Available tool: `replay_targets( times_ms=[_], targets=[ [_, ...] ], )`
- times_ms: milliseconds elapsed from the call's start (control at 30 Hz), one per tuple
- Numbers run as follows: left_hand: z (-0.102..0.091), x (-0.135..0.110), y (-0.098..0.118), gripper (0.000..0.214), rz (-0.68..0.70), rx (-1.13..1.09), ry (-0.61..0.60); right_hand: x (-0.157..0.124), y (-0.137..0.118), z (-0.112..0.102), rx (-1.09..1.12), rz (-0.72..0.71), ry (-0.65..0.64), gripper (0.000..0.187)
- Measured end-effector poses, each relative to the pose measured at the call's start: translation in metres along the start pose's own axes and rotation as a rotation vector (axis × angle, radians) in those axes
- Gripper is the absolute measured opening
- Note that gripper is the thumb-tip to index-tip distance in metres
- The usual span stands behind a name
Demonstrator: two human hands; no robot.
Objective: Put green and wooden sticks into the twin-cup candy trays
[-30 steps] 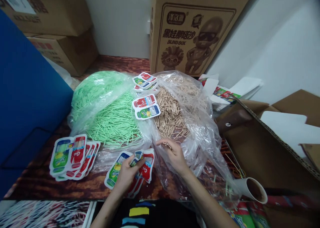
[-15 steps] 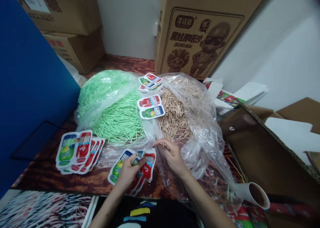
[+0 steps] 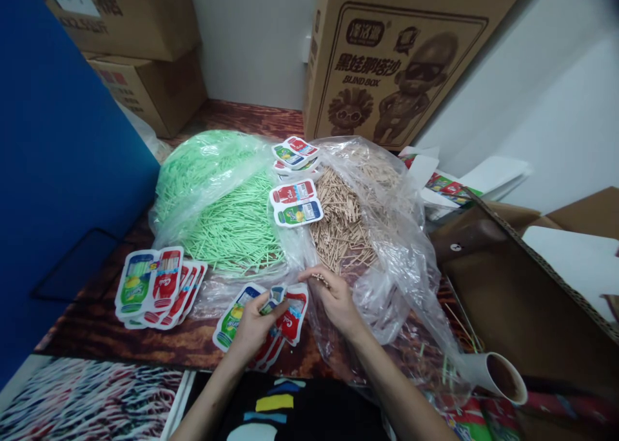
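Observation:
My left hand (image 3: pixel 252 325) is closed on a bottle-shaped card packet (image 3: pixel 294 313) printed in green and red, its middle covered by my fingers. Other packets of the same kind lie beneath it on the table. Close by on the right, my right hand (image 3: pixel 337 304) is curled around a few thin brown sticks (image 3: pixel 320 278), whose ends show at the fingers. Just beyond it lies a heap of brown sticks (image 3: pixel 333 215) in an opened clear plastic bag. Left of that heap, light green sticks (image 3: pixel 232 228) fill another opened bag.
A fanned stack of packets (image 3: pixel 138 283) lies at the left. More packets (image 3: pixel 296 204) rest between the bags. At the right are a paper cup (image 3: pixel 483 373) on its side and an open carton (image 3: pixel 503 286). A tall box (image 3: pixel 387 67) stands behind, a blue panel (image 3: pixel 68 157) at left.
The camera view has shifted slightly, so the scene sits a little to the right and higher. Both hands keep nearly the same pose and hold.

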State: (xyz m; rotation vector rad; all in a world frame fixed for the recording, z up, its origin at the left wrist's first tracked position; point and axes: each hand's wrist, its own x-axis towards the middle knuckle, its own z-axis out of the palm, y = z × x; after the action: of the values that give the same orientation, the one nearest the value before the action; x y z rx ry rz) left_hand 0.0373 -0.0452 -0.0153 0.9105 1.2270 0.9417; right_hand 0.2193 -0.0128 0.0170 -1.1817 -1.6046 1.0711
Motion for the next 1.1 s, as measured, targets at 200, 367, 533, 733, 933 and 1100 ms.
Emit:
replay_targets(
  times_ms=[200, 367, 533, 733, 933, 1100],
  targets=[
    [0.002, 0.0, 0.0, 0.023, 0.019, -0.008, -0.01, -0.001, 0.0, 0.001, 0.02, 0.036, 0.004, 0.02],
    [0.003, 0.001, 0.002, 0.026, 0.006, 0.012, 0.002, 0.004, 0.001, 0.0, 0.282, 0.144, 0.067, 0.014],
    [0.004, 0.004, 0.003, 0.031, 0.034, 0.033, 0.003, 0.028, -0.003, -0.003, 0.861, 0.344, 0.119, 0.015],
    [0.001, 0.008, 0.005, 0.025, 0.056, 0.033, 0.03, 0.044, -0.009, 0.005, 0.986, 0.442, -0.024, 0.011],
    [-0.007, 0.011, 0.007, 0.019, 0.086, -0.07, 0.042, 0.05, -0.015, 0.018, 0.928, 0.452, -0.058, 0.015],
    [-0.018, 0.009, 0.015, 0.022, 0.129, -0.072, 0.091, 0.051, -0.032, 0.03, 0.689, 0.37, -0.25, 0.016]
  ],
)
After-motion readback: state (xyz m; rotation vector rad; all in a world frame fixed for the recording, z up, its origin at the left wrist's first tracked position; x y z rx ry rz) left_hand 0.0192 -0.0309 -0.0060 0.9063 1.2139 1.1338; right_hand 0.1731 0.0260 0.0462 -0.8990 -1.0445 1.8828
